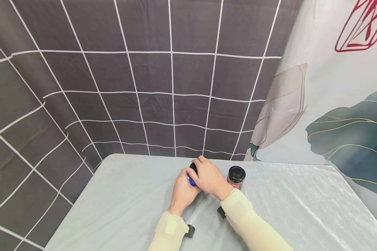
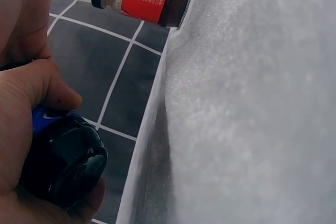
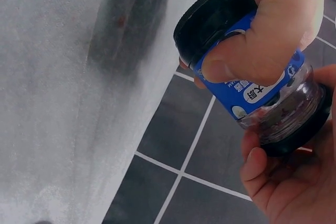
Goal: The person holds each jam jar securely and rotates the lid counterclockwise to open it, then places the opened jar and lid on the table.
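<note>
At the far left hangs a dark grey cloth printed with white grid lines (image 1: 50,115), behind the table (image 1: 125,209) and its pale covering. Next comes the left hand (image 1: 183,192), its grip curled round the body of a blue-labelled glass jar (image 3: 262,97), thumb pressed flat on the label. The jar is held off the table between both hands, tilted, its dark base towards the lower left and its black lid (image 3: 302,132) uppermost. The right hand (image 1: 211,177) has its grip closed over that lid, fingers bent round the rim. Whether the lid is loose cannot be told.

The slant is the main weakness: were the lid to come free suddenly, whatever is inside could spill on the covering. The label looks smooth, so if the left grip is too light the body could spin with the lid, or slide down through the fingers.

Further right, a red-labelled glass jar (image 1: 236,176) stands upright on the table, close beside the right wrist. An outward swing of that elbow or wrist could tip it over. Beyond hangs a white leaf-print cloth (image 1: 320,83).
</note>
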Tool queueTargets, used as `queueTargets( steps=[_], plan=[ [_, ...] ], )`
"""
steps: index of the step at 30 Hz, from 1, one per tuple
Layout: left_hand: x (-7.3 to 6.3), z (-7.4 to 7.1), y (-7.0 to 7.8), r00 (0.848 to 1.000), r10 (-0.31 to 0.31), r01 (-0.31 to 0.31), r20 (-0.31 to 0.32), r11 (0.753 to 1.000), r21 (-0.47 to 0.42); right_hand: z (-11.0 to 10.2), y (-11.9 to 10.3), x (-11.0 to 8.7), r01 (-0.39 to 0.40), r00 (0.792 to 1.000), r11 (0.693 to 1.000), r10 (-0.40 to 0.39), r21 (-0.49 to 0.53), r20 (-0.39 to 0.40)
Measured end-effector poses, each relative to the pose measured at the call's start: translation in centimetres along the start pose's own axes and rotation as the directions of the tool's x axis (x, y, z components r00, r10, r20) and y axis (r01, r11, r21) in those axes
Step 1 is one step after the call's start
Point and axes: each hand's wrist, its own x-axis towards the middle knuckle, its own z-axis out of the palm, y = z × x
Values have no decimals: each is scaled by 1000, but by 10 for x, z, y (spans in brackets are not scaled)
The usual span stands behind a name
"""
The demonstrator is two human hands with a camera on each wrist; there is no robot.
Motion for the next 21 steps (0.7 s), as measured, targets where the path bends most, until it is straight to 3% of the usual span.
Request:
queueTargets(
  steps=[11,21],
  plan=[
    [0,1,-1,1000,18,-18,-8,1000,9,0,0,-1,8,1000,1000,-8,-2,6],
    [0,2,-2,1000,-5,5,4,1000,1,-1,0,-2,12,1000,1000,-12,-5,5]
  ],
)
